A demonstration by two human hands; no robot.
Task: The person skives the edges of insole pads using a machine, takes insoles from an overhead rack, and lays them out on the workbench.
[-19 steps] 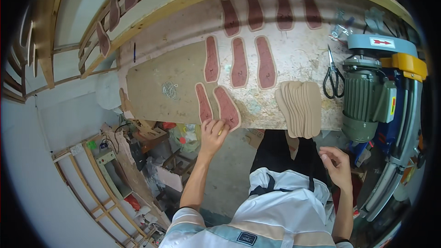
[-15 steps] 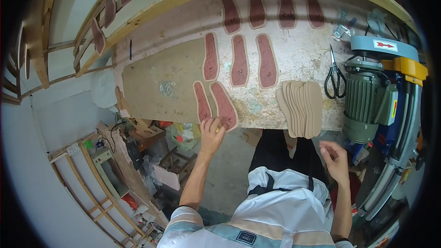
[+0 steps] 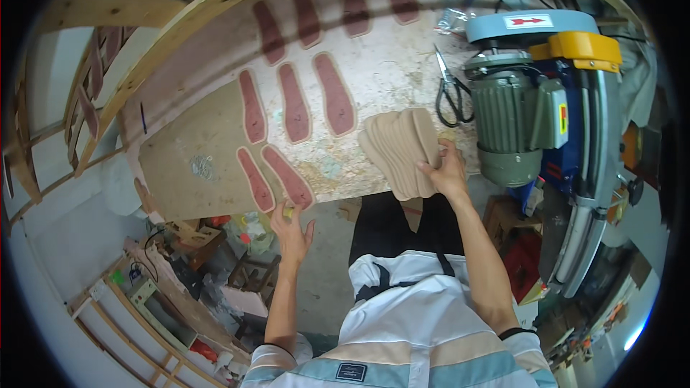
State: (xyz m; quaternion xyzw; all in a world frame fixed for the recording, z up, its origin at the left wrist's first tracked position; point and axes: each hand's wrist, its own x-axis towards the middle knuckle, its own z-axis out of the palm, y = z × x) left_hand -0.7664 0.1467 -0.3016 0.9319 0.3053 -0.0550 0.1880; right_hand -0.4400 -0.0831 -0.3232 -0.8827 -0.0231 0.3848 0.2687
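My right hand (image 3: 451, 171) grips the near right side of a fanned stack of tan insoles (image 3: 399, 147), thumb on top and fingers along the edge. How many insoles it holds cannot be made out. My left hand (image 3: 291, 236) is open at the table's front edge, fingers apart, with something small and yellow at a fingertip. Just beyond it lie two tan-edged insoles with dark red tops, a narrow-looking one (image 3: 256, 179) and a broader one (image 3: 289, 178). Three more like them (image 3: 293, 104) form a row behind, with several others (image 3: 307, 14) farther back.
Black-handled scissors (image 3: 451, 93) lie right of the stack, beside a green motor (image 3: 509, 118) with a grey-blue cover. A tangle of thread (image 3: 203, 167) and a pen (image 3: 143, 118) lie at the left. A wooden beam (image 3: 172, 32) crosses above the table's far side.
My right hand has come up from beside the table onto the tan stack. My left hand has drawn back from the red insoles, fingers spreading. The whole view has shifted rightward.
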